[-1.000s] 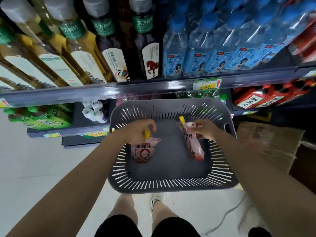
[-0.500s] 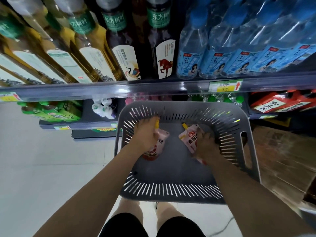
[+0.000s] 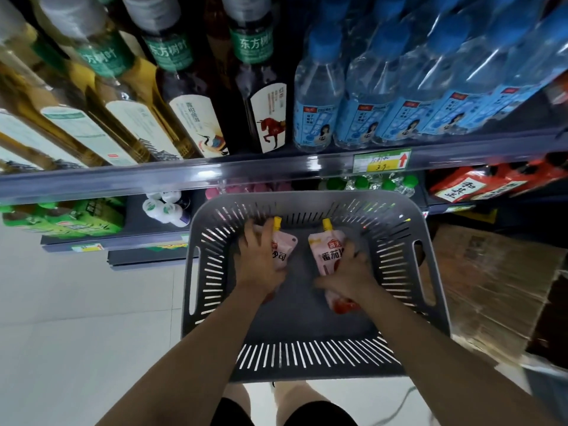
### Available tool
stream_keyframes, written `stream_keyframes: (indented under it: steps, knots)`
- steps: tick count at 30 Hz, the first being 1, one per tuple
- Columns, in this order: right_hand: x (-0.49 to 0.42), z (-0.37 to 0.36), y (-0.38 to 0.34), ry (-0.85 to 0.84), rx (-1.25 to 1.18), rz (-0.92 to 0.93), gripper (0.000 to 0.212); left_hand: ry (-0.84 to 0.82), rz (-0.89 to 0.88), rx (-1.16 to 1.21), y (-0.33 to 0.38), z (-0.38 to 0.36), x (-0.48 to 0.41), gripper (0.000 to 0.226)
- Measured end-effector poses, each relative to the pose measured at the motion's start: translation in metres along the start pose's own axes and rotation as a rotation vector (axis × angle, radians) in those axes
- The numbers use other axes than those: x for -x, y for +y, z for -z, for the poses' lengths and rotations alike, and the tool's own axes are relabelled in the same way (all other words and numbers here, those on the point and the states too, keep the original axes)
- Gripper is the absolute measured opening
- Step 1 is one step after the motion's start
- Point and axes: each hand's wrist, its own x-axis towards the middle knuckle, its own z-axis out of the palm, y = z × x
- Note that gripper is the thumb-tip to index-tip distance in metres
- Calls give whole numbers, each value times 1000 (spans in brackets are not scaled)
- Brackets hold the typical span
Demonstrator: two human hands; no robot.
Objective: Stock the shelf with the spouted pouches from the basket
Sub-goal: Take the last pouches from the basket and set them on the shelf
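A grey slotted basket (image 3: 307, 202) sits below me in front of the shelves, with two pink spouted pouches with yellow caps lying on its floor. My left hand (image 3: 259, 262) lies over the left pouch (image 3: 285, 248), fingers wrapped across its body; only the cap and right edge show. My right hand (image 3: 350, 275) clasps the right pouch (image 3: 325, 252) around its lower half. That pouch's printed top and cap point towards the shelf, and its red bottom pokes out under my wrist.
The shelf rail (image 3: 215, 175) runs across just beyond the basket, with tea bottles (image 3: 196, 118) and blue water bottles (image 3: 319, 112) above. Lower shelves hold green-capped bottles (image 3: 368, 182) and red packs (image 3: 467, 186). A cardboard box (image 3: 491, 287) stands to the right, tiled floor to the left.
Both hands have sunk deeper into the basket, shifting from the pouches' spouted tops to their bodies. The pouches went from hanging upright to lying flat, and the view moved closer to the shelf.
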Motion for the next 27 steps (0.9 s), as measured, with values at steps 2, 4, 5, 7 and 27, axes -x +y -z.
stream_keyframes:
  steps: [2,4,5,7,27]
  knots:
    - [8,5,-1,25,-45,1,117,-63,50,-19,0,-13,4,103]
    - [15,10,-3,36,-70,12,117,-134,102,-36,-1,-26,9,105]
    - [18,13,-3,40,-85,22,117,-177,139,-63,-1,-31,10,108]
    - [24,18,-3,46,-111,44,116,-274,215,-127,-1,-35,12,115]
    - [126,110,-46,397,-27,240,119,-449,191,604,39,141,55,88]
